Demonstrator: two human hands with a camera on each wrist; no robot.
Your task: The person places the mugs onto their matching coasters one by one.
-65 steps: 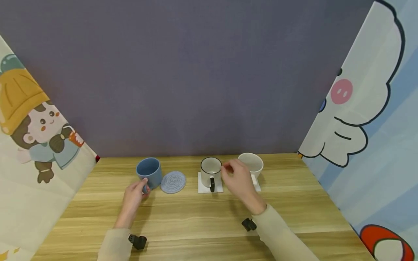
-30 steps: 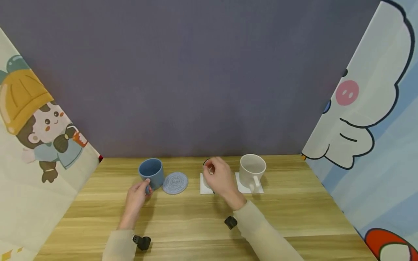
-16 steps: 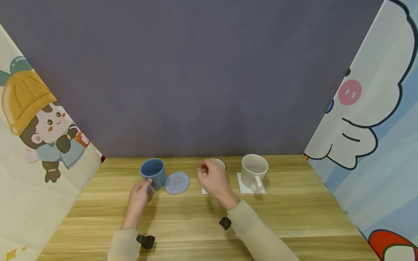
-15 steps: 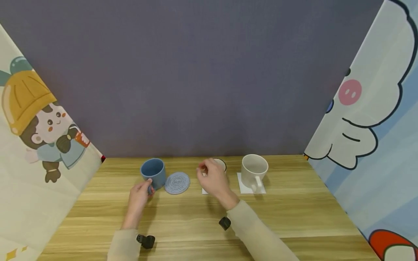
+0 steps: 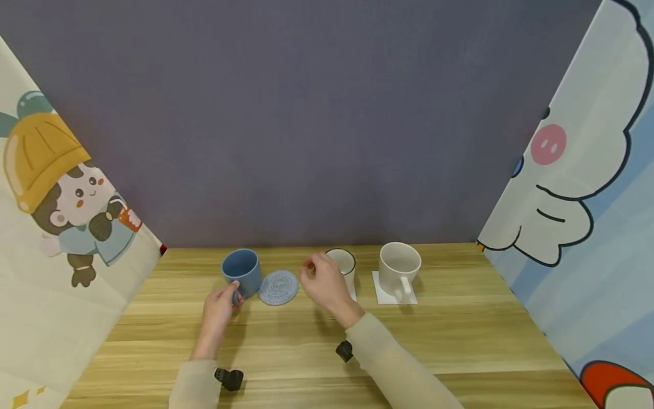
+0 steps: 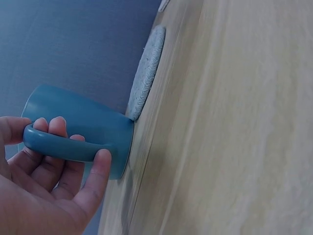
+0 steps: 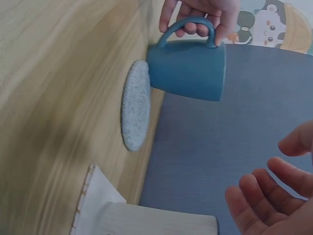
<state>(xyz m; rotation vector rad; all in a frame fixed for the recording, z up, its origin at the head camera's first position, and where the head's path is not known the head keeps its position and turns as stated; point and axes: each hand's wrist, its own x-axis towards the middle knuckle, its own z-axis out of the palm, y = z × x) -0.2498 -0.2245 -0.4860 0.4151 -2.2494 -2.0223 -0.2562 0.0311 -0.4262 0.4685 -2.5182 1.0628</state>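
My left hand [image 5: 218, 309] grips the handle of a blue mug [image 5: 245, 277], with fingers curled through it in the left wrist view. Upright on the table, the mug has its base right beside the edge of a round woven grey-blue coaster [image 5: 278, 287]. My right hand [image 5: 325, 284] hovers just right of that coaster and holds nothing. Its loosely bent fingers [image 7: 259, 200] stand apart from the thumb in the right wrist view. Behind this hand, a white mug with a black rim [image 5: 348, 272] is partly covered; its handle is hidden.
A plain white mug [image 5: 397, 275] stands on a square white coaster [image 5: 383, 296] to the right. Another square white coaster [image 5: 353, 292] shows under the black-rimmed mug. A dark grey panel [image 5: 317, 142] borders the back of the wooden table [image 5: 286, 352].
My right hand has moved left from in front of the plain white mug, across the black-rimmed mug, towards the round coaster. My left hand keeps its hold on the blue mug's handle.
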